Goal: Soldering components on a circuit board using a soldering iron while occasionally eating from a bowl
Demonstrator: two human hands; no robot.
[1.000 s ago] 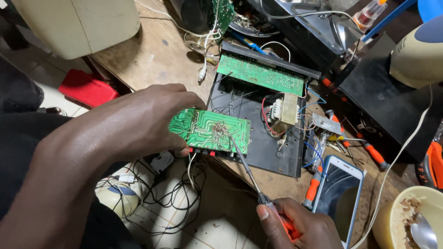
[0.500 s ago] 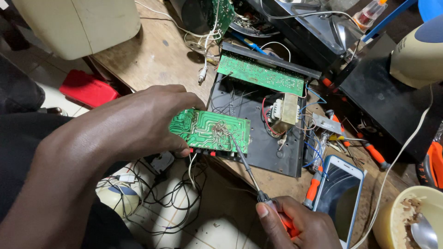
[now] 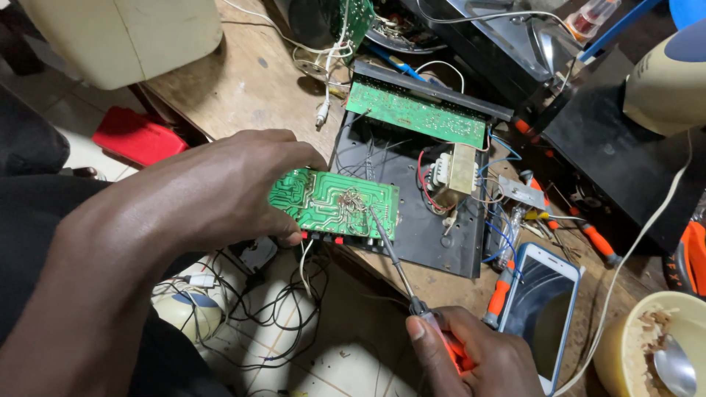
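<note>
Left hand [image 3: 220, 187] grips a small green circuit board [image 3: 334, 204] by its left end, fingers curled over the far edge and thumb under the near edge, solder side up, board held roughly level just over the near edge of the wooden workbench [image 3: 235, 88]. Right hand [image 3: 478, 356] at bottom centre is closed around the orange handle of a screwdriver [image 3: 397, 261], thumb pressed along the top; shaft slants up and left, tip touching the board near its right middle among the solder joints. Small red parts show along the board's near underside. Just right of and behind the board lies an open black chassis [image 3: 426, 235] flat on the bench, holding a transformer [image 3: 456, 173] with red and black wires and a longer green board [image 3: 415, 114] standing along its far edge. Right of the chassis: a white phone [image 3: 540, 316], screen dark, lying near the right hand; an orange-handled tool [image 3: 500, 294] just left of the phone; another orange-handled screwdriver [image 3: 596, 242] further right. Near right corner has a yellow bowl [image 3: 625, 345] with a spoon [image 3: 673, 371] and scraps in it. A white cable [image 3: 647, 242] runs from far right down toward the phone. Below the bench, near left, a tangle of black wires [image 3: 272, 309] on a tiled floor, a red object [image 3: 136, 136] at left. A cream-coloured box [image 3: 121, 37] sits at the far left on the bench.
</note>
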